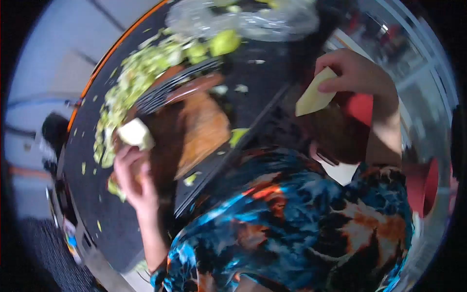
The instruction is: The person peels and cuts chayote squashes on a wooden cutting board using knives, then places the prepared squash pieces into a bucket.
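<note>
In my left hand (134,177), between the fingertips, is a small whitish chunk (136,134), over the left side of a wooden cutting board (206,126). My right hand (352,73), out past the table edge, grips a pale yellow-green wedge (315,95) between thumb and fingers. A long tool with dark, silvery streaks (177,85) lies across the top of the board, with a brown strip beside it; blur hides its exact kind. A heap of pale green peelings (131,87) curves round the far and left sides of the board.
A clear plastic bag (282,22) sits at the far end of the black table (262,68), with a yellow-green fruit or vegetable (225,42) close by. Scraps dot the tabletop. A red container (422,187) stands at the right. Below my right hand is a dark area.
</note>
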`<control>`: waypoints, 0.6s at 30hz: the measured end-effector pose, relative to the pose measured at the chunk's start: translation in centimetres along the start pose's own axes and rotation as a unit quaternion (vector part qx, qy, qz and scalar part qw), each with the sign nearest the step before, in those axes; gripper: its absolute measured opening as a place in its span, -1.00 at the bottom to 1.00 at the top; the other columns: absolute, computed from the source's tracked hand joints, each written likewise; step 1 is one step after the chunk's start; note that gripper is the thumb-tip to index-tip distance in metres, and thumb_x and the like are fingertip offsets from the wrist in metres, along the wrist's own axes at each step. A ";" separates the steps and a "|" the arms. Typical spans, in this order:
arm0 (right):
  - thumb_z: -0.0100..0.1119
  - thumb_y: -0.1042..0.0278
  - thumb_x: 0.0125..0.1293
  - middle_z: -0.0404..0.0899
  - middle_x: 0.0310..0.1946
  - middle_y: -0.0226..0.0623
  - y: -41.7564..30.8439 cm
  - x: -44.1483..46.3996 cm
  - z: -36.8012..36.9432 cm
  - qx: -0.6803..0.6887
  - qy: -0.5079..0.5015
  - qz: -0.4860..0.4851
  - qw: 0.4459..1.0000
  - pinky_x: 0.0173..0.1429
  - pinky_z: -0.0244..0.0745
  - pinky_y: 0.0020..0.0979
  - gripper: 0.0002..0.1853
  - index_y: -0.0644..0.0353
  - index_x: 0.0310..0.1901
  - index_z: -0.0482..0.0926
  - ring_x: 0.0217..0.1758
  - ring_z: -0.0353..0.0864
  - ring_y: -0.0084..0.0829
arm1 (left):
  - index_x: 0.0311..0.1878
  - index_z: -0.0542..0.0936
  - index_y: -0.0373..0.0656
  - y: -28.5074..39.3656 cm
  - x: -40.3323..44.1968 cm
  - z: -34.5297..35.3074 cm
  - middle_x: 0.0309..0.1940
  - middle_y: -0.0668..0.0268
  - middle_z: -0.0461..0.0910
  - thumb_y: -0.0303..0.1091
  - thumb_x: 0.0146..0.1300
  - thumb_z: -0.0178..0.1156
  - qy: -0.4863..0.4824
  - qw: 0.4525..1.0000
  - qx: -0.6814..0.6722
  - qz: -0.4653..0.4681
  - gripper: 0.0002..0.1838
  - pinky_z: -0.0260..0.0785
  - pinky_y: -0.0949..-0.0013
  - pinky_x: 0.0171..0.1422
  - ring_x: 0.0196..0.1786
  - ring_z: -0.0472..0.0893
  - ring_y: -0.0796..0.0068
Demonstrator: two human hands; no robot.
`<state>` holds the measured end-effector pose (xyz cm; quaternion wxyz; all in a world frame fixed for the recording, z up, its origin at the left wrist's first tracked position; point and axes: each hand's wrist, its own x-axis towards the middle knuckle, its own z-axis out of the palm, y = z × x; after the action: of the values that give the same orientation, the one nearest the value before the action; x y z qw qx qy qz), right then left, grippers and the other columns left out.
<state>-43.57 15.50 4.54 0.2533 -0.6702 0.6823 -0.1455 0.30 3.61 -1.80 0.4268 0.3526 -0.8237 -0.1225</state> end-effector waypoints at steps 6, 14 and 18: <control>0.32 0.13 0.03 0.67 -0.32 -0.12 12.7 -4.2 1.3 -0.317 -0.121 0.303 0.891 -0.10 0.54 -0.20 -0.63 0.25 -0.21 0.66 -0.21 0.66 -0.16 | -0.06 0.49 -0.32 -2.7 0.2 -1.7 -0.03 0.24 0.47 -0.44 0.37 0.03 0.048 0.995 -0.078 -0.041 -0.82 0.20 0.39 0.24 0.05 0.43 0.44; 0.19 0.16 0.29 0.66 -0.10 -0.16 9.0 1.3 2.1 -0.057 0.231 0.164 0.957 0.12 0.44 -0.33 -0.66 0.22 -0.02 0.62 0.02 0.62 -0.29 | -0.10 0.53 -0.34 -4.4 2.9 -4.7 -0.18 0.33 0.57 -0.47 0.38 0.08 0.040 0.985 -0.013 -0.166 -0.86 0.31 0.51 0.11 -0.05 0.50 0.61; 0.16 0.31 0.35 0.61 -0.11 -0.35 2.8 7.2 3.0 0.065 0.338 -0.051 0.938 0.11 0.40 -0.43 -0.76 0.21 -0.02 0.59 -0.02 0.57 -0.46 | 0.03 0.56 -0.24 -3.9 4.2 -6.4 -0.11 0.21 0.64 -0.21 0.40 0.09 -0.032 0.957 0.080 -0.278 -0.69 0.38 0.40 0.10 -0.02 0.59 0.48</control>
<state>-44.12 8.94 -0.60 0.0431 -0.5976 0.6816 -0.4201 5.53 -1.47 2.72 0.3197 0.5965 -0.7134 -0.1816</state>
